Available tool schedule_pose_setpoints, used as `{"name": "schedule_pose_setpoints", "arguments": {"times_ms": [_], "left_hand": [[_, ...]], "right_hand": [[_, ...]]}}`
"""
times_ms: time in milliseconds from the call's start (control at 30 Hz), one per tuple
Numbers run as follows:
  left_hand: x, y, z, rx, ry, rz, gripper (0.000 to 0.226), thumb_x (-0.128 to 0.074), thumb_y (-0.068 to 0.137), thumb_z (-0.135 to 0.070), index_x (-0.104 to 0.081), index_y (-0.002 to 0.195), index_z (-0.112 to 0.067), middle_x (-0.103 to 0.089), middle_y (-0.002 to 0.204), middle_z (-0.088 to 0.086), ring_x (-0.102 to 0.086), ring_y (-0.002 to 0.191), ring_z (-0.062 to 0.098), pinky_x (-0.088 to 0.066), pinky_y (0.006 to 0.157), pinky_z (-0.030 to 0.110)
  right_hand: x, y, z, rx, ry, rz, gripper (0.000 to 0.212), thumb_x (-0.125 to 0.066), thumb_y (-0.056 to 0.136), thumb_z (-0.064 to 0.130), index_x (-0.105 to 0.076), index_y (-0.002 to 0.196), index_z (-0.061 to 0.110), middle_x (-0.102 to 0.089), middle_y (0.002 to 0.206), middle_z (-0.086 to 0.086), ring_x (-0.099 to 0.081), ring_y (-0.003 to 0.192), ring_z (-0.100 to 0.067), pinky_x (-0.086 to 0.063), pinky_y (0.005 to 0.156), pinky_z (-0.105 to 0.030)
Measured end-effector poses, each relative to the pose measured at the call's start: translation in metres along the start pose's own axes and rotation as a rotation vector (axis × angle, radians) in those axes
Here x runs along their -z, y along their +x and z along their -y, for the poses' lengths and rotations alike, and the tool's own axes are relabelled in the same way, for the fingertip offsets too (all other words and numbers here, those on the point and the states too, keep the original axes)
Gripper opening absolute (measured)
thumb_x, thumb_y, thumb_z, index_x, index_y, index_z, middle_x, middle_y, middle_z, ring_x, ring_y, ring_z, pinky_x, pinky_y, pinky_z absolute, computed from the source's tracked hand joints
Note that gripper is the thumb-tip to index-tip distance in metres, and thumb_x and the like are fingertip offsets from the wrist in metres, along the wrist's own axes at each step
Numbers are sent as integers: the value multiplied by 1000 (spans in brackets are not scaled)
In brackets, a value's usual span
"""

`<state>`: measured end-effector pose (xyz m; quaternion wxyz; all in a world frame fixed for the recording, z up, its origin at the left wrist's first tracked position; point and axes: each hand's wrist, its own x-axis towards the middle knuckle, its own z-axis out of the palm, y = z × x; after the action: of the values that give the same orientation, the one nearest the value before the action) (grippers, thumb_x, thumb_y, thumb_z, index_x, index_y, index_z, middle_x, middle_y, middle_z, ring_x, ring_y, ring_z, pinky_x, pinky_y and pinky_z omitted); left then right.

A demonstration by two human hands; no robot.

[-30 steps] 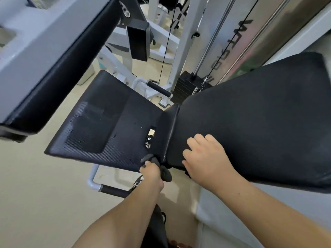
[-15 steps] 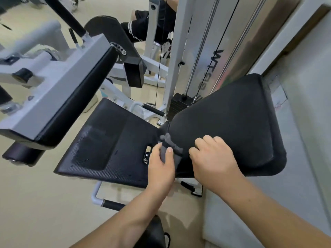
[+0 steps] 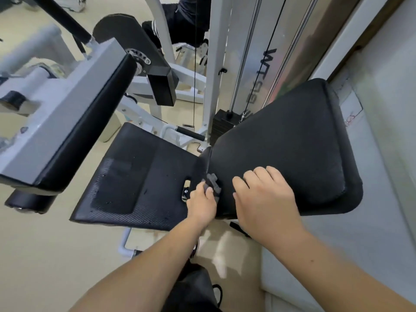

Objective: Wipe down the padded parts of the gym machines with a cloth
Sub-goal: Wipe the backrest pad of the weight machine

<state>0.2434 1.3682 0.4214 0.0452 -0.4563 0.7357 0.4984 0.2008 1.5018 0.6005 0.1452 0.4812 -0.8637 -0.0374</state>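
A black padded seat (image 3: 139,176) and a black padded backrest (image 3: 292,149) of a gym machine fill the middle of the head view. My left hand (image 3: 201,203) grips a small dark grey cloth (image 3: 213,185) and holds it against the crease where seat and backrest meet. My right hand (image 3: 263,197) lies on the lower part of the backrest with its fingers curled loosely on the padding, just right of the cloth.
A grey arm with a long black pad (image 3: 85,122) hangs at the left, above the seat. The white frame, cables and weight stack (image 3: 225,122) stand behind. A grey wall (image 3: 382,154) runs along the right. Beige floor (image 3: 45,255) lies below.
My left hand has carried the cloth from the seat's front edge up into the crease by the backrest. My right hand stays on the backrest. The view has pulled back and up.
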Motion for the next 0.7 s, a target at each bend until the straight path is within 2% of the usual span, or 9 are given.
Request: {"name": "schedule_pose_setpoints", "arguments": {"times_ms": [100, 200, 300, 367, 467, 533, 600, 633, 700], "left_hand": [[3, -55, -5, -126, -95, 3, 24, -48, 102, -40, -55, 125, -34, -55, 121, 0, -54, 115, 24, -45, 99, 42], [34, -96, -1, -245, -186, 162, 8, -57, 99, -25, -63, 101, -31, -67, 97, 4, -61, 86, 10, -50, 76, 25], [63, -127, 17, -18, -416, 259, 22, -48, 107, -22, -61, 99, -7, -63, 73, 11, -59, 58, 17, -54, 55, 29], [76, -135, 32, 167, -545, 176, 29, -43, 110, -26, -59, 107, -2, -63, 72, 15, -61, 52, 20, -56, 50, 31], [84, -123, 40, 310, -640, 84, 31, -39, 110, -31, -57, 113, -6, -65, 78, 21, -66, 58, 27, -58, 55, 36], [78, -107, 33, 370, -679, 50, 31, -40, 106, -39, -56, 113, -13, -69, 94, 20, -69, 78, 35, -61, 73, 50], [55, -81, 32, 424, -685, 69, 38, -44, 98, -47, -55, 118, -17, -71, 109, 17, -70, 99, 36, -58, 92, 55], [39, -72, 27, 456, -730, 84, 41, -47, 93, -47, -54, 121, -17, -70, 113, 16, -69, 104, 36, -57, 94, 55], [14, -73, 2, 564, -836, 107, 37, -51, 91, -35, -51, 121, -13, -67, 117, 11, -69, 99, 31, -61, 87, 49]], "right_hand": [[-5, -4, 15, 18, 100, 53, 6, -62, 79, 16, -58, 75, 17, -50, 70, -3, -47, 66, -28, -33, 63, -39], [-2, 0, 35, 9, 221, 150, 15, -69, 73, 18, -54, 74, 19, -47, 71, 0, -51, 64, -24, -26, 57, -34], [-7, -6, 49, -59, 333, 408, 7, -50, 99, 32, -50, 99, 25, -54, 99, 4, -63, 97, -22, -37, 67, -34], [-13, -15, 58, -125, 426, 514, 21, -38, 104, 38, -55, 106, 26, -59, 108, 5, -64, 104, -22, -41, 73, -33], [-27, -26, 60, -277, 544, 701, 26, -38, 101, 39, -60, 97, 24, -64, 98, 6, -62, 91, -22, -49, 77, -32], [-36, -33, 54, -381, 583, 813, 24, -41, 95, 35, -61, 98, 23, -63, 92, 4, -60, 87, -23, -48, 72, -31], [-36, -41, 42, -479, 570, 891, 18, -44, 90, 27, -60, 97, 23, -60, 89, 4, -60, 86, -23, -45, 70, -30], [-36, -47, 36, -541, 565, 909, 14, -46, 89, 25, -58, 96, 24, -60, 89, 4, -59, 84, -23, -45, 70, -30], [-37, -57, 26, -663, 579, 883, 13, -49, 87, 25, -59, 95, 25, -62, 91, 3, -60, 85, -24, -47, 72, -32]]}}
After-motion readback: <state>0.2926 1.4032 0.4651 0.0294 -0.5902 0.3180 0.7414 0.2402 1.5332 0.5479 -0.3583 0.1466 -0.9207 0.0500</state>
